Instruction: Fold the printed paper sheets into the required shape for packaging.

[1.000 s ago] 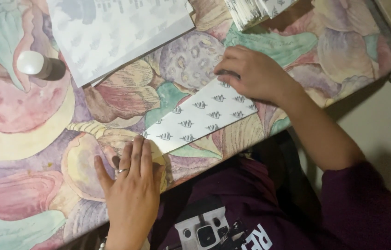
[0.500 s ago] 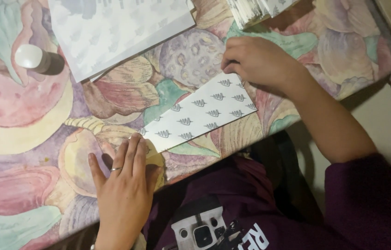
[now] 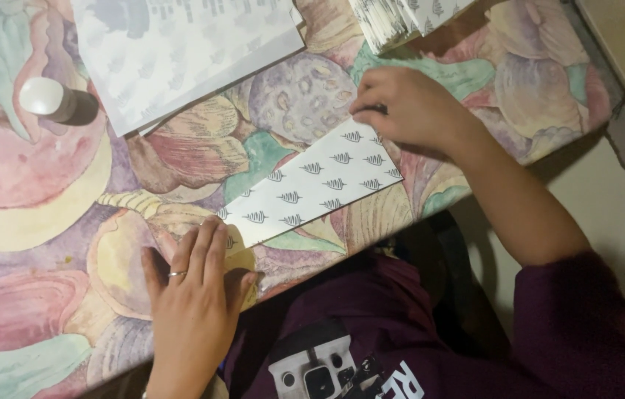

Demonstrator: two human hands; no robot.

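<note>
A white strip of paper with small dark leaf prints [image 3: 312, 185] lies slantwise on the flowered tablecloth [image 3: 46, 222]. My right hand [image 3: 408, 111] rests curled on the strip's far right end and presses it down. My left hand [image 3: 194, 292], a ring on one finger, lies flat with fingers together on the cloth, its fingertips touching the strip's near left corner. Neither hand lifts the paper.
A large white printed sheet [image 3: 179, 52] lies at the top. A stack of folded paper pieces [image 3: 393, 18] sits at the top right. A small bottle with a white cap [image 3: 57, 102] lies at the left. The table's near edge runs just before my body.
My right hand slid up along the strip's right end. My left hand moved up and right until its fingertips reached the strip's left corner.
</note>
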